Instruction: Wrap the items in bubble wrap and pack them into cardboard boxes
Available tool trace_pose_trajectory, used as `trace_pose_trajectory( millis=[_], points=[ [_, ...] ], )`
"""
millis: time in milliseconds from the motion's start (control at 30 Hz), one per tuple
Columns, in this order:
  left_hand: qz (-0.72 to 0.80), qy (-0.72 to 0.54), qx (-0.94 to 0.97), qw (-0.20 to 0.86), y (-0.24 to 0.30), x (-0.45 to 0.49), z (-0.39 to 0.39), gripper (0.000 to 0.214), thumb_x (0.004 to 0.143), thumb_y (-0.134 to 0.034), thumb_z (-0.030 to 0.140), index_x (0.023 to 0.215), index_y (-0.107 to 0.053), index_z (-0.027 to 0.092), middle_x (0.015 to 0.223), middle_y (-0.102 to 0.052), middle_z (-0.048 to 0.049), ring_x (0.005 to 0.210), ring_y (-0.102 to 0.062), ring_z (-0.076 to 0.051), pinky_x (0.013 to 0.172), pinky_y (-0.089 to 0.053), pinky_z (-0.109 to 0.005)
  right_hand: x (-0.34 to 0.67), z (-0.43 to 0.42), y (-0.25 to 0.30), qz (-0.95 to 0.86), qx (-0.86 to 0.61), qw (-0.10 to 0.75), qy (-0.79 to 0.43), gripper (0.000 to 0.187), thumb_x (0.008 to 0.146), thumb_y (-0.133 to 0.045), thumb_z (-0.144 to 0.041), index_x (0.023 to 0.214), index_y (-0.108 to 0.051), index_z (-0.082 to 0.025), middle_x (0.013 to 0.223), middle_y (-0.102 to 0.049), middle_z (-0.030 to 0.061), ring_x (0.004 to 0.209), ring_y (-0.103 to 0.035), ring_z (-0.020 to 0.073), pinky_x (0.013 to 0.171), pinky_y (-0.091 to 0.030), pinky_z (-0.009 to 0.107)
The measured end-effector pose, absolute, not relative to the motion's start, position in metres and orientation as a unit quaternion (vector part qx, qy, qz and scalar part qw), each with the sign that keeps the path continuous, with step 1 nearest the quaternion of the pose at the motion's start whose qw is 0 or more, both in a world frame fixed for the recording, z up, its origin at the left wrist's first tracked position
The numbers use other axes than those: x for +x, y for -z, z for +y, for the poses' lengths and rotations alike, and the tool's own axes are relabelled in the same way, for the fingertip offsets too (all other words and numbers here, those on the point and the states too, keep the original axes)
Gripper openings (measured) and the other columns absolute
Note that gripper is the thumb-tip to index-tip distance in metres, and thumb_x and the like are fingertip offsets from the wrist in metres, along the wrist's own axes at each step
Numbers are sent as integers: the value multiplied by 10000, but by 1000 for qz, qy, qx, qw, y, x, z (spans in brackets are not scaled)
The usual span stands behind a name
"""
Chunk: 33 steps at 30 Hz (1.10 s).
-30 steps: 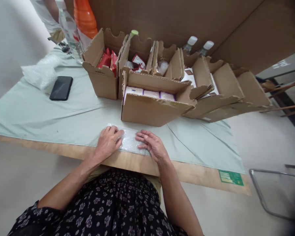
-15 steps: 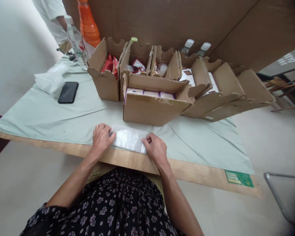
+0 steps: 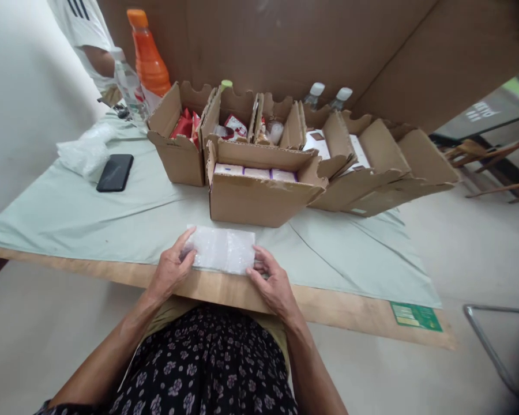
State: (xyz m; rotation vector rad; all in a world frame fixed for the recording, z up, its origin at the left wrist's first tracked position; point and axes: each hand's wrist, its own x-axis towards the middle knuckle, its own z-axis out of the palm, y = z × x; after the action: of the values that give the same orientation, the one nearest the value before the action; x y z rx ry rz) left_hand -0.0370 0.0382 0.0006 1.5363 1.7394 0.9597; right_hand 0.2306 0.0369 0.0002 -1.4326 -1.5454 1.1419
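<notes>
A flat, oblong piece of folded bubble wrap [image 3: 222, 249] lies at the table's front edge, whitish and see-through, with a cloudier band in its middle. Whether anything is wrapped inside I cannot tell. My left hand [image 3: 173, 264] grips its left end, index finger along the upper corner and thumb over the face. At the right end, my right hand [image 3: 273, 282] holds the edge between thumb and curled fingers. Just behind the wrap stands a cardboard box [image 3: 259, 199] with several white, purple-edged packs in it.
Behind are more open cardboard bins [image 3: 179, 164] holding red packets and white boxes. A black phone [image 3: 115, 173], crumpled bubble wrap [image 3: 84, 155], an orange bottle [image 3: 150, 66] and a clear bottle [image 3: 130, 86] are at left. A person in white [image 3: 84, 34] stands beyond. A green card [image 3: 416, 316] lies front right.
The bubble wrap now shows a smoother face with a cloudy band, where it looked bubbly and shiny before. Both hands have shifted their hold on its ends. The camera view has moved slightly.
</notes>
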Motion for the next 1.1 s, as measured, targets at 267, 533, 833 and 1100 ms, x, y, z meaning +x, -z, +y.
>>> trace_pose_trajectory(
  millis=[267,533,833,1100],
  points=[
    [547,-480,686,17,-53,-36,26,247,891,-699,183,1087,-780,311,945,-817,12,823,-774,-218,881,-639,-403,237,33,-78,-763,-454,442,-127,532,941,-592,-163,1318,-655,-533,1073,-777,-11,932,-764,272,775,-645,452],
    [496,-419,758,-72,-148,-12,148,295,949,-541,325,1051,-788,198,911,-781,-71,934,-708,-253,923,-559,-423,272,135,-164,-791,-447,411,75,272,975,-593,-244,1197,-749,-241,1146,-765,92,1113,-696,277,976,-540,443],
    [523,-105,829,171,-191,3,232,337,787,-511,235,469,-402,206,513,-244,53,495,-232,-85,519,-198,-270,280,225,-212,-822,-539,60,-175,374,866,-576,-199,500,-500,-202,494,-356,-61,489,-298,86,527,-221,282],
    [482,-76,859,156,-169,4,253,144,722,-592,238,587,-643,228,525,-527,32,572,-507,-154,601,-342,-277,274,247,-197,-823,-548,-47,-144,157,751,-666,-126,670,-750,-231,543,-620,-38,534,-518,127,587,-327,282]
  ],
)
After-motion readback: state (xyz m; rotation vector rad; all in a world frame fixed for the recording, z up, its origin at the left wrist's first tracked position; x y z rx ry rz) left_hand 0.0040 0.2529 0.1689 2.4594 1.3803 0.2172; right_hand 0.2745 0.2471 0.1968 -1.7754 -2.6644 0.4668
